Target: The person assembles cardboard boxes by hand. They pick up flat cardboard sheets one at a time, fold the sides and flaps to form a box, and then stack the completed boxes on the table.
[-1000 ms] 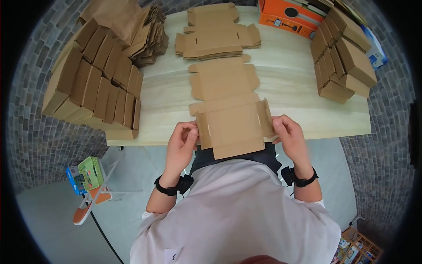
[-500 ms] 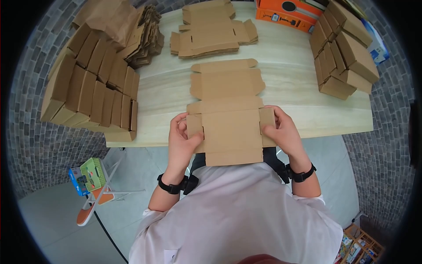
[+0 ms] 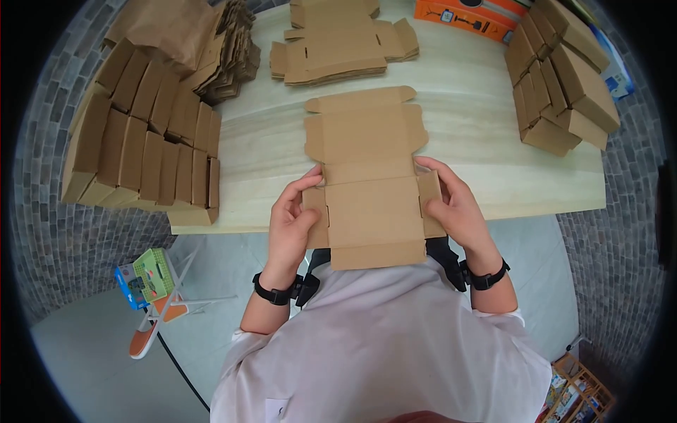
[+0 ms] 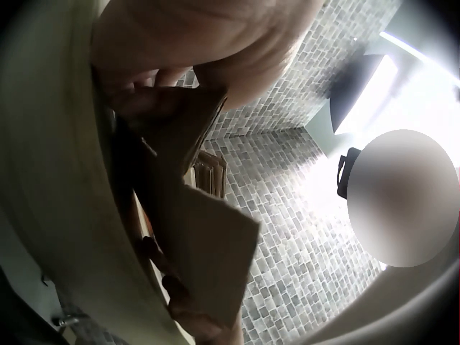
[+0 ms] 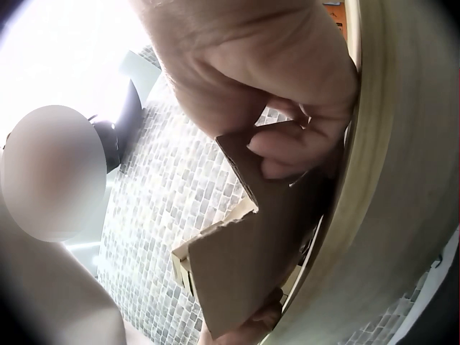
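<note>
An unfolded cardboard box blank [image 3: 374,211] lies lengthwise at the table's near edge, its front flap reaching past the edge toward the person's shirt. My left hand [image 3: 288,224] pinches the left side flap [image 3: 316,201], thumb on top and an index finger stretched along the fold behind it. On the opposite side, my right hand [image 3: 460,211] pinches the right side flap [image 3: 430,190] in much the same way. From below, the left wrist view shows the blank's front flap [image 4: 215,244] jutting past the tabletop; fingers curl under the board in the right wrist view.
Folded boxes stand in rows at the left [image 3: 141,148] and in a smaller stack at the right [image 3: 557,92]. Behind the blank lies a pile of flat blanks [image 3: 342,53]. A brown paper bag [image 3: 166,32] and an orange box [image 3: 465,17] are at the back.
The side flaps stood raised a second ago and now lie flatter, with both thumbs on them. The blank has shifted slightly toward the body, and index fingers have reached to the fold behind the flaps.
</note>
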Motion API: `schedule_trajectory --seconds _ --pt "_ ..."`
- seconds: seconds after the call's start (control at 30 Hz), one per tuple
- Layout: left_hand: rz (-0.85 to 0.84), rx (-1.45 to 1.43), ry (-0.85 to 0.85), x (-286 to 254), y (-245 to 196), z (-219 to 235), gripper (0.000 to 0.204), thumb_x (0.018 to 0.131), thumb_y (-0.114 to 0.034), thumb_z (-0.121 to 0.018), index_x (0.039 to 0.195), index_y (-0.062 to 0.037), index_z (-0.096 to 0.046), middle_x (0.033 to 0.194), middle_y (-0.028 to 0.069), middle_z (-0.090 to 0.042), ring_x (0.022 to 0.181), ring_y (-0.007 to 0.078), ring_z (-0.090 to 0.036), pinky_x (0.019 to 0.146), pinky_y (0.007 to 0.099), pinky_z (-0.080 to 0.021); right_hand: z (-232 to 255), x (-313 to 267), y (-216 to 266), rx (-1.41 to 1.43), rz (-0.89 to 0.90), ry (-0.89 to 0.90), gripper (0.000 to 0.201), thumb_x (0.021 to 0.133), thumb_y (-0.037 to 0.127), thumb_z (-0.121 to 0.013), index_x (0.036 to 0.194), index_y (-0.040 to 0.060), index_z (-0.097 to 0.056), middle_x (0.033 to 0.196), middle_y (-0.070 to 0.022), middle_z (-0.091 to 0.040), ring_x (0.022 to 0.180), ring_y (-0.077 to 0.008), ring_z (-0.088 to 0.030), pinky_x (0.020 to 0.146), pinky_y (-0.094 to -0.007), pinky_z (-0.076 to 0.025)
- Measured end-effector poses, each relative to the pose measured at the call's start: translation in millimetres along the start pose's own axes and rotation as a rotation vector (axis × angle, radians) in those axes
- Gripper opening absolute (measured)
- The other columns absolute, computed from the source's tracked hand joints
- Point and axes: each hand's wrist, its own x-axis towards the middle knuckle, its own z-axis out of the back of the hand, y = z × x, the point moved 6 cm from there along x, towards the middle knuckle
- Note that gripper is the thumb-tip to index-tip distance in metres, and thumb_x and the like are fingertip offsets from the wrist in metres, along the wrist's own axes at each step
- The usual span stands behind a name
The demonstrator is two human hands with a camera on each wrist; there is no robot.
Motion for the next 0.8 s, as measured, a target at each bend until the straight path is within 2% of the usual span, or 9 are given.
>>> schedule_trajectory --seconds 0.13,0.2,0.33,0.4,0.43,0.5,0.6,0.73,0.8 --pt "0.051 -0.05 -0.039 5 4 -1 0.049 0.074 0.014 -0.043 0.118 0.0013 -0.061 0.148 0.0192 -0.048 0.142 0.0257 -0.04 0.116 0.038 -0.032 -1 1 -1 0.009 -0.036 -0.023 0.056 0.083 -0.008 -0.049 0.138 -0.0031 -0.046 0.12 -0.0068 -0.06 0.105 -0.0101 -0.059 0.093 -0.0259 -0.048" --pt "0.073 -0.14 -0.096 9 6 0 0.037 0.077 0.012 -0.043 0.108 -0.0001 -0.06 0.148 0.0184 -0.048 0.141 0.0261 -0.041 0.115 0.0369 -0.033 -2 3 -3 0.039 -0.022 -0.041 0.053 0.084 -0.008 -0.047 0.136 -0.0029 -0.048 0.117 -0.0068 -0.06 0.103 -0.01 -0.059 0.091 -0.0253 -0.048" --pt "-0.003 -0.118 -0.066 16 5 -9 0.028 0.083 0.011 -0.045 0.104 -0.0021 -0.059 0.148 0.0163 -0.048 0.138 0.0239 -0.044 0.112 0.0347 -0.036 -2 4 -4 0.053 -0.003 -0.057 0.051 0.084 -0.007 -0.046 0.135 -0.0026 -0.049 0.116 -0.0076 -0.06 0.102 -0.0097 -0.059 0.09 -0.0247 -0.048" --pt "-0.039 -0.124 -0.108 18 6 -11 0.027 0.089 0.009 -0.048 0.112 -0.0041 -0.055 0.144 0.0134 -0.049 0.124 0.0182 -0.052 0.104 0.031 -0.041 -2 3 -4 0.088 -0.012 -0.069 0.049 0.085 -0.008 -0.044 0.133 -0.0024 -0.049 0.115 -0.007 -0.06 0.099 -0.009 -0.059 0.088 -0.0241 -0.047" --pt "-0.035 -0.123 -0.108 18 6 -14 0.027 0.089 0.009 -0.048 0.112 -0.0041 -0.055 0.144 0.0134 -0.049 0.124 0.0182 -0.052 0.104 0.031 -0.041 -2 3 -6 0.089 -0.015 -0.07 0.049 0.085 -0.008 -0.044 0.133 -0.0024 -0.049 0.115 -0.007 -0.06 0.099 -0.009 -0.059 0.088 -0.0241 -0.047" --pt "-0.029 -0.127 -0.17 19 3 -15 0.035 0.092 0.008 -0.05 0.125 -0.0049 -0.047 0.135 0.0098 -0.052 0.106 0.0125 -0.055 0.097 0.028 -0.044 -2 4 -11 0.077 -0.016 -0.079 0.051 0.085 -0.009 -0.044 0.135 -0.0005 -0.046 0.117 -0.0075 -0.058 0.094 -0.0078 -0.058 0.086 -0.0236 -0.047" --pt "-0.039 -0.118 -0.191 21 3 -17 0.044 0.091 0.006 -0.053 0.133 -0.004 -0.043 0.128 0.0068 -0.052 0.11 0.0122 -0.054 0.095 0.0274 -0.045 -3 5 -11 0.117 0.056 -0.129 0.055 0.085 -0.009 -0.043 0.138 0.0029 -0.041 0.12 -0.0075 -0.055 0.09 -0.0063 -0.056 0.083 -0.0227 -0.046" --pt "-0.046 -0.123 -0.182 22 4 -22 0.044 0.092 0.004 -0.054 0.134 -0.0024 -0.044 0.126 0.0059 -0.051 0.106 0.0115 -0.055 0.095 0.0265 -0.044 -5 6 -11 0.167 0.124 -0.211 0.057 0.086 -0.009 -0.043 0.141 0.0046 -0.036 0.123 -0.0072 -0.053 0.087 -0.0049 -0.055 0.081 -0.0219 -0.046" --pt "-0.083 -0.07 -0.202 22 0 -24 0.04 0.094 0.003 -0.055 0.132 -0.0037 -0.047 0.111 0.0016 -0.055 0.085 0.0058 -0.051 0.082 0.0225 -0.043 -7 6 -13 0.01 0.082 -0.159 0.055 0.087 -0.006 -0.047 0.14 0.0022 -0.038 0.112 -0.0073 -0.055 0.076 -0.0059 -0.054 0.072 -0.0235 -0.046"
